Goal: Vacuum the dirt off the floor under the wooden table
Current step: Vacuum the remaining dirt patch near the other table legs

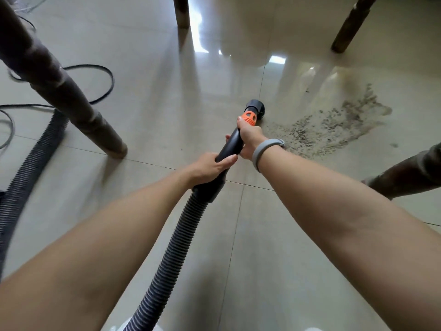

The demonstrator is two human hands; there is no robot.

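A patch of grey-brown dirt (334,125) lies spread on the glossy tiled floor (155,96), right of centre. The black vacuum nozzle (255,107) with an orange collar points down at the floor just left of the dirt's near edge. My right hand (249,138) grips the black wand right behind the orange collar; a grey band sits on that wrist. My left hand (210,167) grips the wand lower down, where it joins the ribbed hose (174,240). The hose runs back toward me and out of the bottom edge.
Wooden table legs stand around the spot: one thick leg at left (64,91), two at the back (181,11) (350,27), one at right (405,175). More ribbed hose (28,168) and a black power cord (105,75) lie on the floor at left.
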